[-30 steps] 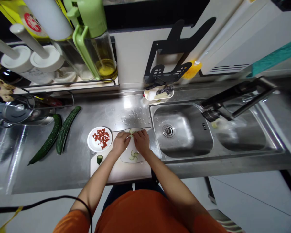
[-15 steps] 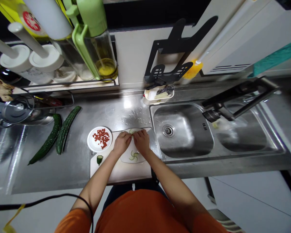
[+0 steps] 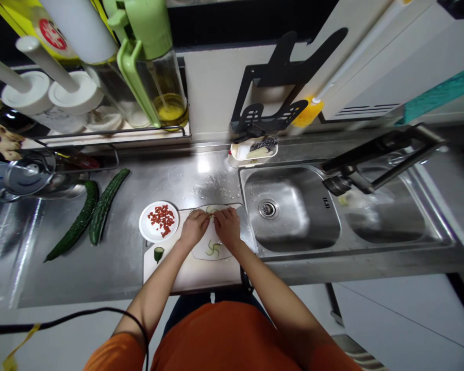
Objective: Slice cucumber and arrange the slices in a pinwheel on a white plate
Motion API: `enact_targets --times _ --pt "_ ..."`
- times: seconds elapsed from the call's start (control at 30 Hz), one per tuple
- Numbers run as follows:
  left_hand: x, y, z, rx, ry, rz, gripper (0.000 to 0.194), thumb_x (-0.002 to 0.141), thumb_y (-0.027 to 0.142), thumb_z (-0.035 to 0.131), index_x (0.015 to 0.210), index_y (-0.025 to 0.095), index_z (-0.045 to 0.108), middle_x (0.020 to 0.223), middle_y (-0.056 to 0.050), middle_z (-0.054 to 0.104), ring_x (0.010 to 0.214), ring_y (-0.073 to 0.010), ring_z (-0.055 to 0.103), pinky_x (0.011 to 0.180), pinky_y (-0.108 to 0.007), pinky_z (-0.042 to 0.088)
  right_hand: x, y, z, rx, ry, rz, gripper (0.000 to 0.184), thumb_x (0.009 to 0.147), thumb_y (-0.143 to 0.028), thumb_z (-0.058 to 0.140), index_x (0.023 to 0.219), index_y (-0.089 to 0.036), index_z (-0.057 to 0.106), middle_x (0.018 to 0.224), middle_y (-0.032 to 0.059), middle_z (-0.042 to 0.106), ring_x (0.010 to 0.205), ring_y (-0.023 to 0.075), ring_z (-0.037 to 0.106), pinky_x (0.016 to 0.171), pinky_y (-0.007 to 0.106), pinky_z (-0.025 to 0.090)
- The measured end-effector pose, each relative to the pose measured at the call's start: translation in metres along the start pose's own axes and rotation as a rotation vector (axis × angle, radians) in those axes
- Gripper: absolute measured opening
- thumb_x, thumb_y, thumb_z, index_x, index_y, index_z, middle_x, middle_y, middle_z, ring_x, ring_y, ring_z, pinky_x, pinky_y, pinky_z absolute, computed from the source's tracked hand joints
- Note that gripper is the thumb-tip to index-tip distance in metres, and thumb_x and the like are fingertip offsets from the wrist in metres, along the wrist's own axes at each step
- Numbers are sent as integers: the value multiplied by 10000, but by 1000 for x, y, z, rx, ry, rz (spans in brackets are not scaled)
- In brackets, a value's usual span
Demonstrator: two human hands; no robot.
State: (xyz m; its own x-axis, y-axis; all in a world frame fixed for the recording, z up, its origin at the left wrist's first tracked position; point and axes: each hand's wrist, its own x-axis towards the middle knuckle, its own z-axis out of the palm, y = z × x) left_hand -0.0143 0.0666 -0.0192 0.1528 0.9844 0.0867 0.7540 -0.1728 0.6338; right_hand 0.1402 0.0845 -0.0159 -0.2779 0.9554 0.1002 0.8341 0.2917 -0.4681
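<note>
While positioned near 12 o'clock on oval plate [image 3: 200, 250], grasps pale piece [image 3: 211, 218] between left hand [image 3: 195, 225] and right hand [image 3: 227, 224].

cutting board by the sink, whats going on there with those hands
The left hand and right hand meet over the far part of a pale plate on the cutting board; what is between their fingertips is too small to tell. Nearer the person, thin curved green slices form a pinwheel. A cut green stub stands beside a white dish of chopped red bits.
</note>
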Motion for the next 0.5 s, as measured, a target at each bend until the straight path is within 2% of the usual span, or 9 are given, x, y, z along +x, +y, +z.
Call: enact_targets --times 0.23,0.37,0.5 --pt "-12 4 -13 -22 75 -3 205 883 236 503 986 200 677 920 -69 640 913 -174 574 826 -313 495 -4 -2 -9 31 15 8 152 857 -182 541 905 -213 682 856 54 645 949 232 434 739 330 315" --pt "-37 3 -30 -9 127 -53 196 878 256 518 976 198 678 921 -70 649 900 -176 591 811 -315 501 -13 -3 -11 51 35 -23 144 837 -169 560 898 -208 685 845 51 648 939 229 435 747 327 326" --pt "-69 -13 -54 52 206 -163 189 859 285 539 933 202 692 921 -74 664 907 -189 606 827 -323 499 -26 -6 -11 72 31 -60 133 838 -171 557 864 -206 682 807 44 637 912 223 438 777 330 335"
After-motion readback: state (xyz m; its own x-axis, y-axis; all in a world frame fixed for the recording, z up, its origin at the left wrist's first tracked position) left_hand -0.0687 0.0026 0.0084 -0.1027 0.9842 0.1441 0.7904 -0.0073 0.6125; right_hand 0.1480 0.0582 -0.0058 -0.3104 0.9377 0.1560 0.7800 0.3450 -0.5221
